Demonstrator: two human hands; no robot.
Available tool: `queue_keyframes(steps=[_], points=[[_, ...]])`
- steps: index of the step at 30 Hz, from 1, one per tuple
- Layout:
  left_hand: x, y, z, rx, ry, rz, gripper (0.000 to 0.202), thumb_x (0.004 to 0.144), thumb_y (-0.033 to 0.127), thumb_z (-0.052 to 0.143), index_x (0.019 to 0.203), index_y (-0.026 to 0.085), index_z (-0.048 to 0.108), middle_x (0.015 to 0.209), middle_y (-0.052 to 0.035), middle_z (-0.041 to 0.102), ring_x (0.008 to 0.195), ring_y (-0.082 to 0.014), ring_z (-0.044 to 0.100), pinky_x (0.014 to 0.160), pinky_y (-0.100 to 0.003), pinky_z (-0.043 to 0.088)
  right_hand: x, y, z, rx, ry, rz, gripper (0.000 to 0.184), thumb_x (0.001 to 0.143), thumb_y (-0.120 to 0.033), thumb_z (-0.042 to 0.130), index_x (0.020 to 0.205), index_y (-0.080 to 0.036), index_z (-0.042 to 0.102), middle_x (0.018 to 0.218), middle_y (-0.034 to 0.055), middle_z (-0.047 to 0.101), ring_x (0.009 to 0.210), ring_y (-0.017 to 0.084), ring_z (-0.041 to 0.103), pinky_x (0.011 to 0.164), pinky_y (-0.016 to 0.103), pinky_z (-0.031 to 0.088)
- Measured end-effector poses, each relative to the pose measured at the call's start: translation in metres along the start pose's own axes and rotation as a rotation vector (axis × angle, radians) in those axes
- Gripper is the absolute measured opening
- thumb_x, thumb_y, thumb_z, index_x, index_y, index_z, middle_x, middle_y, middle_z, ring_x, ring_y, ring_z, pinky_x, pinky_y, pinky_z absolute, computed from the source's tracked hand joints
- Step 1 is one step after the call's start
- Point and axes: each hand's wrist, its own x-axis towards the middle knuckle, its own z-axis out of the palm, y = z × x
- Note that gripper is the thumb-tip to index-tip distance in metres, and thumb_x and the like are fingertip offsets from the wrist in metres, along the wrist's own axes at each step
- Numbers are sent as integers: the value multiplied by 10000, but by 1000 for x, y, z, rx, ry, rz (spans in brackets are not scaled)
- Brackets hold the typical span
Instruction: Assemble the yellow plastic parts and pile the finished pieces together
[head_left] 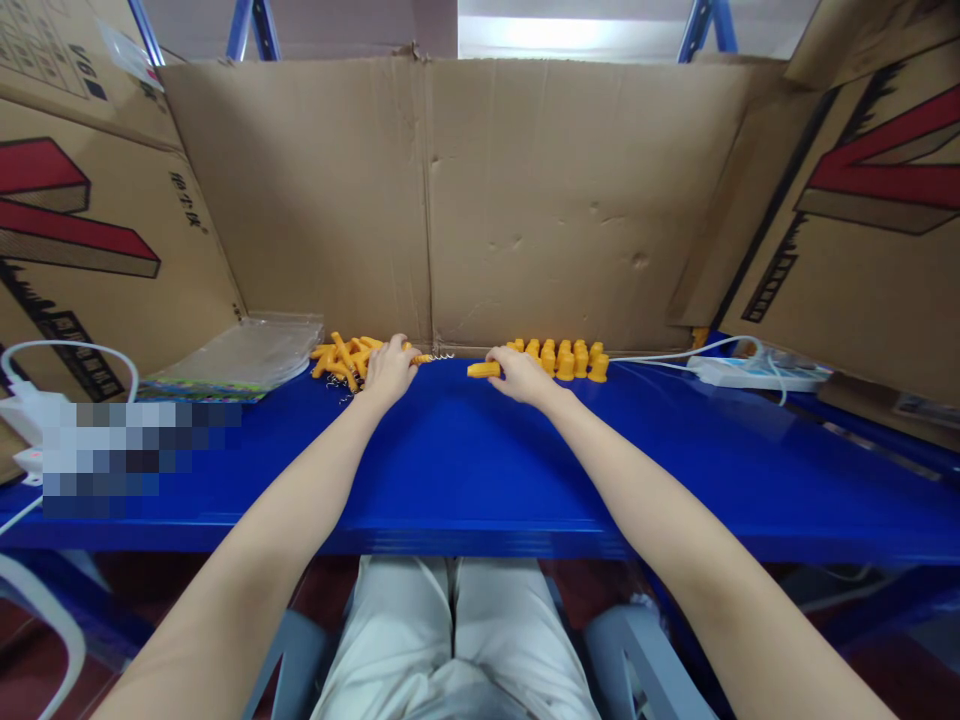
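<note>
My left hand [388, 368] rests on the blue table [480, 470] at the edge of a loose pile of orange plastic sticks [345, 358] mixed with small metal springs [435, 357]. Its fingers are curled over the pile, and what they hold is hidden. My right hand [521, 375] is closed on one orange plastic piece [484, 370] that lies sideways on the table. Just behind this hand stands a group of several upright orange caps [566, 358].
Cardboard sheets [570, 200] wall the table at the back and both sides. A stack of clear plastic bags [244, 358] lies at the left. A white power strip [750, 373] with cables sits at the right. A white charger [22, 415] is at the far left.
</note>
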Motion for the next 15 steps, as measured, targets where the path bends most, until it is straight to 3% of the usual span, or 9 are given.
queue_keyframes(steps=[4, 10, 15], points=[[0, 8, 3, 36, -58, 57, 274, 870, 233, 484, 1022, 202, 710, 1287, -122, 509, 1160, -304, 511, 941, -434, 413, 1, -3, 7, 71, -71, -36, 218, 801, -157, 606, 1018, -144, 589, 1019, 96, 663, 921, 194, 609, 804, 312, 421], [-2, 10, 4, 126, -65, 96, 262, 859, 237, 502, 1003, 193, 716, 1216, -116, 552, 1108, -276, 529, 897, -398, 425, -1, -4, 5, 54, -134, 37, 194, 814, -212, 621, 994, -142, 627, 941, 90, 688, 848, 204, 628, 762, 304, 436], [-1, 7, 5, 163, -71, 81, 269, 857, 245, 498, 1006, 196, 717, 1193, -121, 561, 1100, -281, 531, 890, -404, 420, -2, -5, -1, 20, -157, 95, 225, 822, -208, 618, 1036, -137, 627, 1001, 120, 694, 912, 246, 642, 781, 316, 440]])
